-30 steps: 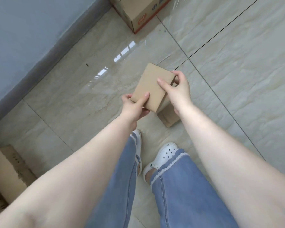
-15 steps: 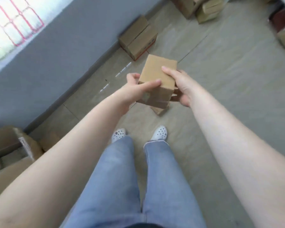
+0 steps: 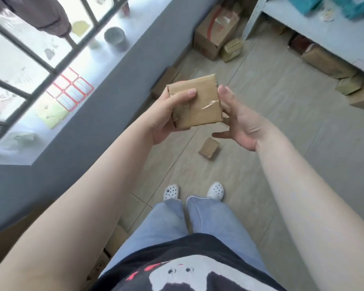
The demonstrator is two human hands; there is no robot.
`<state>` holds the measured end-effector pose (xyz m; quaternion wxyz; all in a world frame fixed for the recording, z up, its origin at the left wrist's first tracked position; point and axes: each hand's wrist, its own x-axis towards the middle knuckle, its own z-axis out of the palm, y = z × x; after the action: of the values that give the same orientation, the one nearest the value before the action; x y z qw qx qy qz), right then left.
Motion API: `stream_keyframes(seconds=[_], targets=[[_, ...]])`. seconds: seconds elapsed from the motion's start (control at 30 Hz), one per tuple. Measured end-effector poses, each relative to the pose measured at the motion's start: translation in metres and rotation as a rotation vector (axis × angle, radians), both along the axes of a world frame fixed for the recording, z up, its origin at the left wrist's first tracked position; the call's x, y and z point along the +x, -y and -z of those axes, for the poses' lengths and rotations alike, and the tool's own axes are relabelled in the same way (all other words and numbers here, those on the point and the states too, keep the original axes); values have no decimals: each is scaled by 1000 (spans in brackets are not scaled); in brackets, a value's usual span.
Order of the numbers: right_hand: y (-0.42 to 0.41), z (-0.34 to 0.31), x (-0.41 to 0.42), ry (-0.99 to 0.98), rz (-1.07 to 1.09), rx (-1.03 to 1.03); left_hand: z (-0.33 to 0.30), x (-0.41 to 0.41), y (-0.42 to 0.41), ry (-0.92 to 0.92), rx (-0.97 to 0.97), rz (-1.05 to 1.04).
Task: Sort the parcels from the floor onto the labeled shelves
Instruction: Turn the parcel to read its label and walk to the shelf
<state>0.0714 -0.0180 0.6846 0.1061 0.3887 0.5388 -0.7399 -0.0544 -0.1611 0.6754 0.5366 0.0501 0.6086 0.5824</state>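
A small brown cardboard parcel [image 3: 197,101] with clear tape is held up at chest height in front of me. My left hand [image 3: 168,114] grips its left side, thumb on the top face. My right hand [image 3: 237,120] touches the parcel's right edge with its fingertips, fingers spread and palm turned up. Below on the tiled floor lies another small parcel [image 3: 208,149]. A grey metal shelf [image 3: 315,32] stands at the upper right.
A large open carton [image 3: 214,32] and a small box [image 3: 232,49] sit by the far wall. More parcels [image 3: 353,87] lie under the shelf at right. A grey wall [image 3: 105,114] and a window sill with red labels [image 3: 69,91] run along the left. Cartons [image 3: 111,242] stand near my left leg.
I have stood up and raised the parcel from near the floor. The view has swung up to show the window and the shelf. My right hand has loosened from a full grip to fingertips.
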Motion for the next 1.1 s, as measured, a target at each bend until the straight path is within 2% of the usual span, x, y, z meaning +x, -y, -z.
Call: stream_keyframes(seconds=[0.2, 0.33, 0.4, 0.5, 0.67, 0.9, 1.1], targets=[[30, -22, 7, -26, 2, 155, -26, -3, 13, -40, -88, 149], [31, -36, 9, 5, 38, 49, -30, -7, 17, -6, 62, 237], [28, -43, 9, 24, 29, -7, -36, -5, 17, -24, 105, 224], [23, -52, 8, 51, -14, -5, -44, -5, 12, -39, 52, 176], [21, -67, -2, 82, -102, 139, -57, -12, 7, -41, -36, 127], [26, -76, -7, -205, -83, 339, -66, -20, 15, 120, -68, 202], [32, -69, -10, -197, 21, 388, -69, -24, 22, 110, -43, 199]])
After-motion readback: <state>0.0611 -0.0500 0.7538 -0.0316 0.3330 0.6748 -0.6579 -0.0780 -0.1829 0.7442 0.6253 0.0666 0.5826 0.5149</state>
